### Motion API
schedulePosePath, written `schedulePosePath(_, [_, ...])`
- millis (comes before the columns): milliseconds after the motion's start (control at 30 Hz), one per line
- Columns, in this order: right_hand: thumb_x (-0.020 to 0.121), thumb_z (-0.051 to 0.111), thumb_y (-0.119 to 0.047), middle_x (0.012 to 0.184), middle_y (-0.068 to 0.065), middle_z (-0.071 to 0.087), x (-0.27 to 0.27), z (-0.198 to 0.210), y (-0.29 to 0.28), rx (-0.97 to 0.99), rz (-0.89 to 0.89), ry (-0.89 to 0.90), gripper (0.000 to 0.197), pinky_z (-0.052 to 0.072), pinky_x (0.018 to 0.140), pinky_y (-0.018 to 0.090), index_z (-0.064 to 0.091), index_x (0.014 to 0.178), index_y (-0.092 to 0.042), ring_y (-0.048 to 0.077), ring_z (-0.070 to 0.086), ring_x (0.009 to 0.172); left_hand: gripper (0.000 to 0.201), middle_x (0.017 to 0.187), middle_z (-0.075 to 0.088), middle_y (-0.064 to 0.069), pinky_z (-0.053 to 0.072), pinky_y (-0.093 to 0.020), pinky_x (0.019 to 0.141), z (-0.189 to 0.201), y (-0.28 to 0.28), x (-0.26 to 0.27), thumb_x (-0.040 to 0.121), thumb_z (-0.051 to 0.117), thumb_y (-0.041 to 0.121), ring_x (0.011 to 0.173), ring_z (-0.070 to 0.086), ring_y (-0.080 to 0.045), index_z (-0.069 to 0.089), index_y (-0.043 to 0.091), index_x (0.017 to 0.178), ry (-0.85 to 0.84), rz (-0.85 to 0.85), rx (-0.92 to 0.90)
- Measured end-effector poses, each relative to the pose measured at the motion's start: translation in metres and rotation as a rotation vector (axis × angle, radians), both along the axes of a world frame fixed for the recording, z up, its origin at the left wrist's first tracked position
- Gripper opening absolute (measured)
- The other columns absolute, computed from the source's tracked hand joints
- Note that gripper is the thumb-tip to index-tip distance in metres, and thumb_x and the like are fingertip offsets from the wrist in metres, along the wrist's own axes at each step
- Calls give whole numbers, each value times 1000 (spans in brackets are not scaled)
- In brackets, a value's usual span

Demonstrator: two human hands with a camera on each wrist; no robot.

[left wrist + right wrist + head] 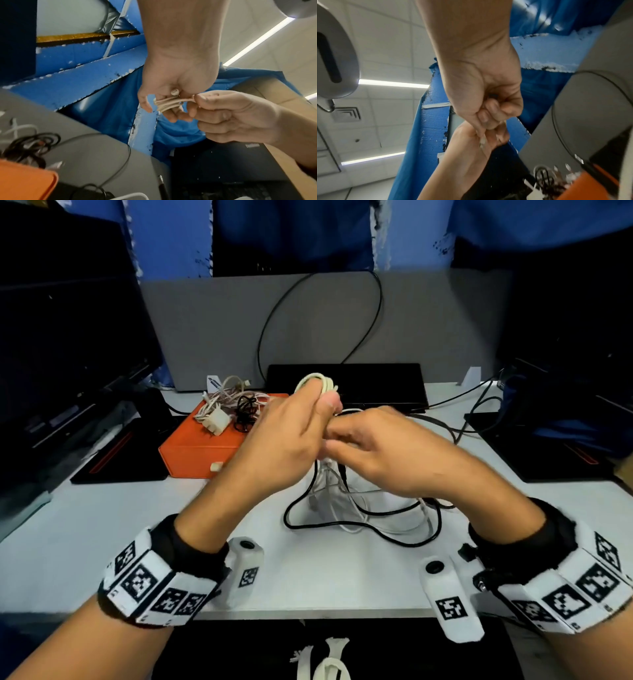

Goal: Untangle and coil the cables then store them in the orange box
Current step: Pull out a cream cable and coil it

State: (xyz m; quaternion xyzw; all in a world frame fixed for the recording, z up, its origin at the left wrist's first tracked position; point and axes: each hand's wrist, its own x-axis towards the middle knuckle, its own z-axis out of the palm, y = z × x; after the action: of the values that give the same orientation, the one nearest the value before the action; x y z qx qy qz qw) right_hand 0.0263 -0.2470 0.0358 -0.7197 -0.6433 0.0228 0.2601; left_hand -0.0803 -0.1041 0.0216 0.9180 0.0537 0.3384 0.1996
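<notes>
My left hand (291,426) holds a coil of cream-white cable (317,383) above the desk, its loops wrapped round the fingers (164,105). My right hand (370,446) meets it from the right and pinches a strand of that cable (188,100) between thumb and forefinger. Below the hands a tangle of white and black cables (363,508) lies on the white desk. The orange box (205,446) sits at the back left, with several coiled cables and a white adapter (229,409) on it.
A black keyboard (346,381) lies behind the hands against a grey partition (212,330). Dark monitors (61,337) stand left and right. Black pads (113,460) flank the desk, and a black cable (445,429) runs off to the right.
</notes>
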Motion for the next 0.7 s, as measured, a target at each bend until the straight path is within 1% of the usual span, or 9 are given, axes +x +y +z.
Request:
schedulePosePath(67, [97, 63, -48, 61, -22, 57, 6, 6, -4, 115, -117, -69, 28, 41, 58, 30, 64, 80, -26, 3, 54, 61, 36, 66, 50, 7, 38, -31, 59, 3, 4, -3, 108, 35, 36, 60, 49, -14, 49, 16, 81, 72, -112, -127])
schedulePosePath(133, [92, 65, -57, 63, -22, 59, 9, 11, -9, 206, -171, -53, 32, 39, 56, 29, 59, 82, -28, 3, 55, 60, 39, 63, 37, 2, 33, -35, 55, 8, 7, -6, 107, 35, 35, 57, 35, -27, 51, 18, 76, 126, -294, -383])
schedulePosePath(200, [89, 64, -63, 66, -14, 61, 8, 14, -11, 270, -170, -4, 37, 36, 54, 26, 53, 87, -28, 7, 53, 58, 41, 58, 32, 1, 33, -33, 56, 12, 7, -8, 108, 32, 32, 57, 27, -25, 55, 13, 79, 133, -433, -549])
schedulePosePath(267, [91, 64, -62, 74, -2, 63, 6, 14, -11, 337, -128, 110, 37, 37, 53, 24, 53, 97, -27, 6, 50, 56, 41, 53, 32, 7, 29, -26, 60, 12, 5, -8, 108, 28, 26, 59, 28, -19, 53, 5, 84, 96, -530, -634])
schedulePosePath(333, [93, 64, -59, 83, 5, 63, 4, 11, -6, 414, -76, 270, 36, 42, 56, 27, 55, 109, -27, 4, 49, 59, 39, 52, 34, 11, 25, -32, 63, 10, 0, -8, 108, 24, 23, 61, 30, -19, 50, 7, 83, 37, -618, -734])
schedulePosePath(433, [96, 58, -58, 91, 5, 67, 5, 4, 3, 466, -20, 469, 33, 47, 55, 33, 57, 117, -32, 11, 57, 60, 36, 52, 40, 10, 38, -29, 73, 6, -7, -5, 108, 25, 26, 63, 45, -16, 49, 13, 84, -21, -697, -922])
schedulePosePath(533, [103, 53, -52, 82, -4, 69, 9, 4, 5, 444, -15, 620, 27, 47, 49, 31, 61, 113, -29, 16, 59, 57, 36, 53, 45, 8, 44, -32, 85, 5, -8, -2, 109, 25, 30, 72, 55, -16, 48, 14, 87, -61, -800, -1127])
schedulePosePath(633, [106, 47, -46, 76, -13, 66, 14, 2, 6, 345, -1, 648, 33, 45, 46, 30, 66, 106, -20, 14, 55, 57, 36, 55, 51, 9, 48, -33, 88, 5, -7, -1, 109, 24, 33, 79, 58, -14, 48, 16, 87, -84, -850, -1224])
schedulePosePath(700, [106, 46, -53, 74, -1, 66, 15, -1, 7, 308, 3, 589, 43, 47, 47, 38, 67, 96, -17, 19, 53, 56, 37, 59, 54, 8, 49, -35, 91, 6, -7, -1, 109, 25, 34, 84, 60, -14, 50, 17, 88, -72, -836, -1238])
